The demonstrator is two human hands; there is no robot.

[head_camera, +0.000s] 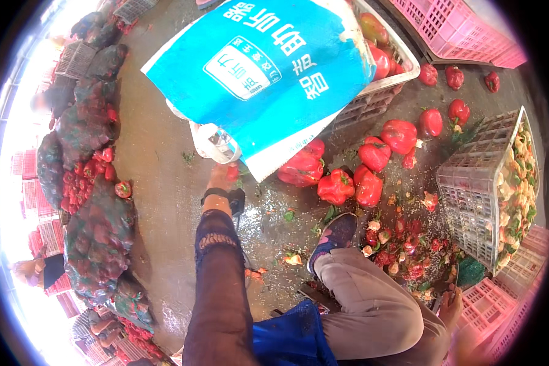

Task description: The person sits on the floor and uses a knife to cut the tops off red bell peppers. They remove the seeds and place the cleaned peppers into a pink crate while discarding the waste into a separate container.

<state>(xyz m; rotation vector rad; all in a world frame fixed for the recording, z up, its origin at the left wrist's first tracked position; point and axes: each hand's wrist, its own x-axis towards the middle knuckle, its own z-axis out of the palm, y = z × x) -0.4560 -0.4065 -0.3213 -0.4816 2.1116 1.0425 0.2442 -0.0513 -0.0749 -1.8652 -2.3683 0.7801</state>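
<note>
My left arm, in a dark sheer sleeve, reaches forward. My left hand [218,176] is beside a red bell pepper [232,173] at the lower edge of a blue-and-white carrier bag [265,78]. The bag and its white handle [231,148] hide part of the fingers, so their grip cannot be seen. My right hand [453,306] is low at the right, beside my knee, with its fingers closed around a thin, blade-like tool [456,277]. Several large red bell peppers [336,186] lie on the wet floor before me.
A crate of peppers [379,98] is partly covered by the bag. A tilted crate [466,183] holds pepper cores. Cores and scraps [402,247] litter the floor by my shoe [341,231]. Pink crates [462,29] stand at upper right; filled net sacks [98,228] line the left.
</note>
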